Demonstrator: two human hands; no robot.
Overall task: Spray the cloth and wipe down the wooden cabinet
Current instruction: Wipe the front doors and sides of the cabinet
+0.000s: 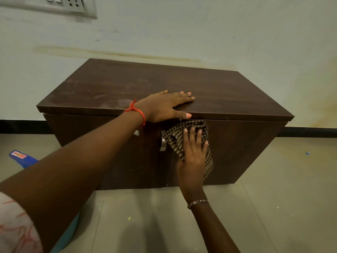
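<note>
A low dark wooden cabinet (113,88) with two front doors stands against the wall. My left hand (164,105) lies flat on the front edge of its top, fingers straight, thumb over the lip. My right hand (193,154) presses a brown checked cloth (175,141) flat against the upper part of the right door, fingers spread. The cloth hangs beside a metal door handle (162,141). Pale smears show on the left part of the top.
A blue object with a red label (21,157) lies on the tiled floor (273,207) left of the cabinet, partly behind my left arm. A switch and socket plate (73,4) sits on the wall at upper left. A black skirting strip runs along the wall's base.
</note>
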